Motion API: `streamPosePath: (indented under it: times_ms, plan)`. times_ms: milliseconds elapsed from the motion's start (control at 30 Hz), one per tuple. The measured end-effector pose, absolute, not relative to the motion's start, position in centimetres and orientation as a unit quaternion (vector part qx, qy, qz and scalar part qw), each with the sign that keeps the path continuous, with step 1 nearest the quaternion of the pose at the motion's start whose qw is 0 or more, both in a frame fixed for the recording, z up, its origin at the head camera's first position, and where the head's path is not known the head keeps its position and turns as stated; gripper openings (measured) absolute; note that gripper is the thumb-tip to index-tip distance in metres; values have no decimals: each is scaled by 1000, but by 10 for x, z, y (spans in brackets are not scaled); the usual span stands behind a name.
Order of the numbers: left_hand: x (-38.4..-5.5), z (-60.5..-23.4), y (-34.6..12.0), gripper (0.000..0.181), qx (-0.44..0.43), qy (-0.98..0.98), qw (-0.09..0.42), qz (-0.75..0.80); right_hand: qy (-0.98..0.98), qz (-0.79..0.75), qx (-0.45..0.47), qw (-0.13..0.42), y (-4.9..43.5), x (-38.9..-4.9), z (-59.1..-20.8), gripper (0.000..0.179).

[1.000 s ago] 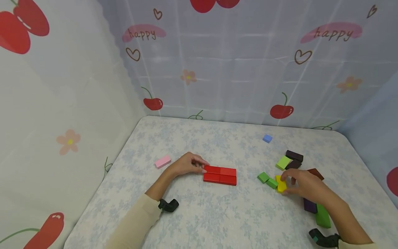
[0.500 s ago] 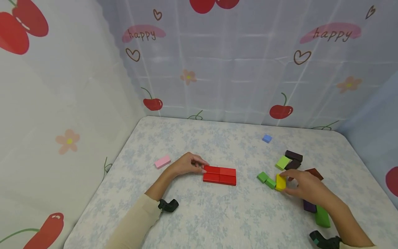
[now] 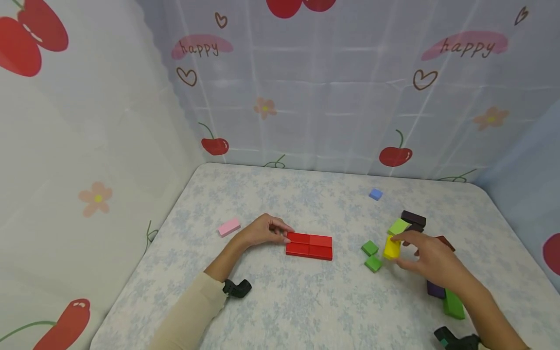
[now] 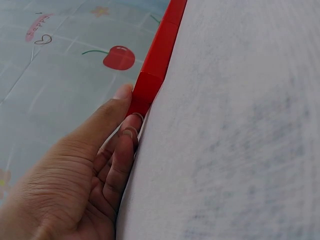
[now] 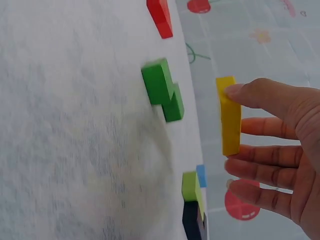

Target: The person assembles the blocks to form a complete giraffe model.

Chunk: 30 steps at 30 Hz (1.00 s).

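Observation:
My left hand (image 3: 264, 231) holds the left end of a flat rectangle of red blocks (image 3: 321, 241) lying in two rows. In the left wrist view, the thumb and curled fingertips sit at the end of a red block (image 4: 149, 85). My right hand (image 3: 430, 255) pinches a yellow block (image 3: 392, 247) between thumb and fingers, above the table by the right wrist view. Left of the yellow block (image 5: 230, 117) lie two small green blocks, one behind (image 3: 370, 248) and one in front (image 3: 374, 264).
A light green block (image 3: 398, 226) and dark blocks (image 3: 413, 218) lie behind my right hand. Beside it are a brown block (image 3: 446, 242), a purple block (image 3: 436, 290) and a larger green block (image 3: 453, 305). A blue block (image 3: 375, 194) lies farther back, a pink block (image 3: 229, 227) at left.
My right hand has raised the yellow block and moved it slightly away from me. The nearer green block has shifted left and forward toward me. My left hand and the red blocks stay put.

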<state>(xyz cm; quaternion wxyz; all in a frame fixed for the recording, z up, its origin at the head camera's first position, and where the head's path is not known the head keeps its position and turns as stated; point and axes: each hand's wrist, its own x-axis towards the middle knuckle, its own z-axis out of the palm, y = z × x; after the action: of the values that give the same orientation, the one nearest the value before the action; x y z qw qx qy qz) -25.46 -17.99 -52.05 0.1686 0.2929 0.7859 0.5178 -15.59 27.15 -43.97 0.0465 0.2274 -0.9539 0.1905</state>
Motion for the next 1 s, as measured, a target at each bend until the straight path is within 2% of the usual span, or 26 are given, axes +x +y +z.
streamPosePath:
  times_ms: [167, 433, 733, 1000]
  plan:
    - [-254, -521, -180, 26, 297, 784, 166, 519, -947, 204, 239, 67, 255, -149, -437, 46]
    - [-255, -521, -180, 26, 302, 781, 163, 522, -946, 212, 245, 23, 223, -143, -436, 45]
    - [-254, -520, -182, 26, 296, 787, 169, 515, -930, 225, 291, 14, 191, -135, -441, 44]
    - [-253, -520, -179, 26, 293, 784, 168, 521, -915, 221, 337, -24, 165, -131, -445, 41]
